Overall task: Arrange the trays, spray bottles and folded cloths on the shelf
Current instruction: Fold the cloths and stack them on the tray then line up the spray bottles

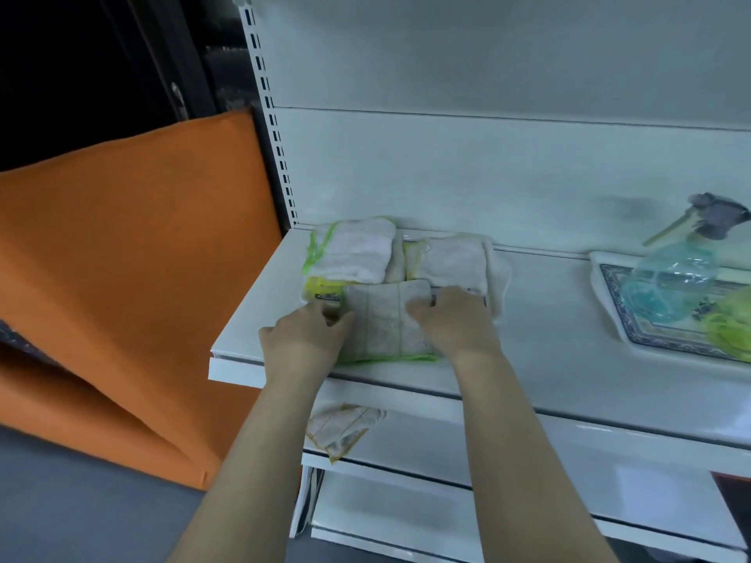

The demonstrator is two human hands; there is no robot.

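A folded white cloth with green edging (386, 323) lies at the front of a white tray (500, 274) on the left end of the shelf. My left hand (302, 337) grips its left side and my right hand (451, 319) grips its right side. Behind it in the tray sit two folded cloths, one with green trim (351, 249) and one with yellow trim (447, 258). At the right, a clear blue spray bottle (670, 274) with a grey trigger stands in a patterned tray (650, 339), beside a green object (731, 323).
The white shelf (548, 339) has a back panel and a slotted upright (272, 128) at its left. A loose yellow-edged cloth (341, 430) lies on the lower shelf. An orange sheet (134, 270) hangs left of the shelving over grey floor.
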